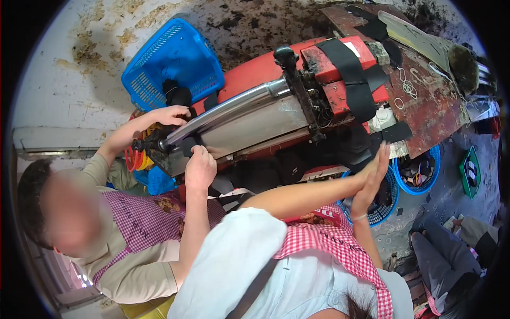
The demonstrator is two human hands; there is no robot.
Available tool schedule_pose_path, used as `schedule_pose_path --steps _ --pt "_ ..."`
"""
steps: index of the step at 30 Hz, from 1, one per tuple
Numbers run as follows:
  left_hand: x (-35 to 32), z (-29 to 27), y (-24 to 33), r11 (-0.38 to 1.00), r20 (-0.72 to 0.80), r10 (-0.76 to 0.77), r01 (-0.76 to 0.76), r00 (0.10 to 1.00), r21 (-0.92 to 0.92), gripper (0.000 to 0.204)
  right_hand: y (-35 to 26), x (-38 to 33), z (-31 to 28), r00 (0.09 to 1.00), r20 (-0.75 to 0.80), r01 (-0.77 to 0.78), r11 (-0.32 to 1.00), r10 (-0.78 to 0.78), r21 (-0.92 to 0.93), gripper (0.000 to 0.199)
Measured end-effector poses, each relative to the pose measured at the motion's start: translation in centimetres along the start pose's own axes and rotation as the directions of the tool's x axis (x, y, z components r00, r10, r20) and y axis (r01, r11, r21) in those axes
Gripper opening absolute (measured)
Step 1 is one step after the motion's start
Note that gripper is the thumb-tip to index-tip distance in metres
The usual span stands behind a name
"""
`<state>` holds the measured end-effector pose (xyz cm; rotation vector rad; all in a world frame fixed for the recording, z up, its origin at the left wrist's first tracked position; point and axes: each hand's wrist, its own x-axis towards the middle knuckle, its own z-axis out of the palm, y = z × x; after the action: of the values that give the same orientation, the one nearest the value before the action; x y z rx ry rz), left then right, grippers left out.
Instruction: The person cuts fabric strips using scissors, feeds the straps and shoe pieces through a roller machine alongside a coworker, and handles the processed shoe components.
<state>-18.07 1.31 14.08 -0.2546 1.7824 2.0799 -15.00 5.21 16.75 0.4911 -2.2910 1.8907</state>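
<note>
My left hand (373, 168) and my right hand (363, 200) meet at the red table's near edge. They overlap, palm against palm as far as I can see, with straight, stretched fingers. A pale band circles my right wrist. Just beyond the fingertips lies a small black fabric piece (397, 132); whether they touch it I cannot tell. More dark fabric pieces (348, 146) are heaped left of my hands. Longer black strips (357, 87) drape over the machine's red housing (325, 63).
At left a co-worker in a checked apron (143, 215) handles black pieces at the metal roller (228, 114). A blue basket (178, 61) stands behind the roller. The red worktop (425, 114) carries pale string loops (406, 87). Blue round baskets (422, 186) and a green tray (470, 173) stand lower right.
</note>
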Motion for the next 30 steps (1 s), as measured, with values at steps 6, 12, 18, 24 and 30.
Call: schedule_pose_path --steps 6,12,18,24,30 --pt "-12.6 -3.4 5.9 0.353 0.439 -0.495 -0.288 0.750 0.890 0.021 8.3 4.4 -3.0 0.979 0.202 0.096 0.951 -0.037 -0.293 0.022" --pt "-12.7 -25.1 11.9 0.271 -0.310 0.695 0.162 0.649 0.949 0.035 8.2 0.6 6.3 0.589 0.736 0.458 0.888 -0.333 0.035 0.022" --pt "-10.6 -28.8 8.8 0.205 -0.555 0.388 0.518 0.736 0.830 0.051 9.9 1.4 12.9 0.354 0.892 0.716 0.695 -0.282 -0.065 0.041" --pt "-8.9 -32.0 8.1 0.192 -0.512 0.327 0.475 0.794 0.859 0.056 9.8 2.8 10.9 0.323 0.911 0.641 0.768 -0.256 -0.012 0.043" --pt "-7.1 -31.9 9.4 0.368 -0.526 0.305 0.411 0.794 0.834 0.063 11.3 2.3 10.5 0.436 0.857 0.556 0.831 -0.274 -0.017 0.028"
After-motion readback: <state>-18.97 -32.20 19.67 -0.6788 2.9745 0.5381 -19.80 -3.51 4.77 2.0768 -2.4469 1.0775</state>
